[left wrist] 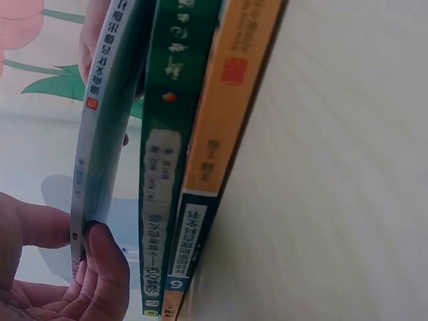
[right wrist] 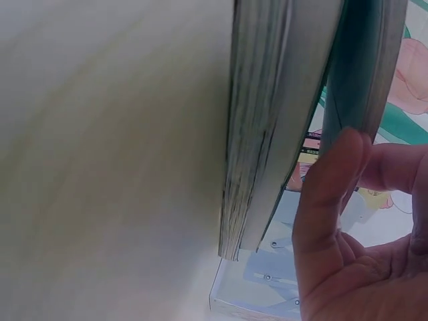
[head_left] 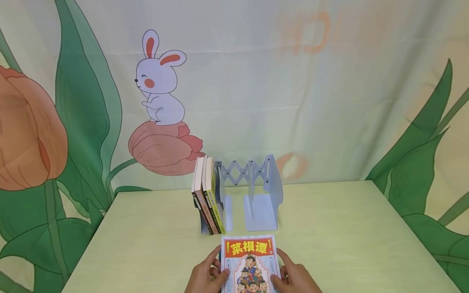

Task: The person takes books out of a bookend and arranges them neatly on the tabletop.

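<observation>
Pinching a red-titled book (head_left: 250, 264) by both edges at bottom centre of the frame, nearest the camera, just above a green-spined book (left wrist: 162, 100) and an orange-spined book (left wrist: 224, 127), stacked on the worktop (head_left: 139, 236). From lower left of centre, with left grip (head_left: 205, 276) narrowed round its left edge. Next, at mid-frame, standing upright books (head_left: 209, 211) in the leftmost compartment of a blue-grey bookend (head_left: 261, 211). Then, lower right of centre, with right grip (head_left: 296, 276) narrowed round the right edge.
</observation>
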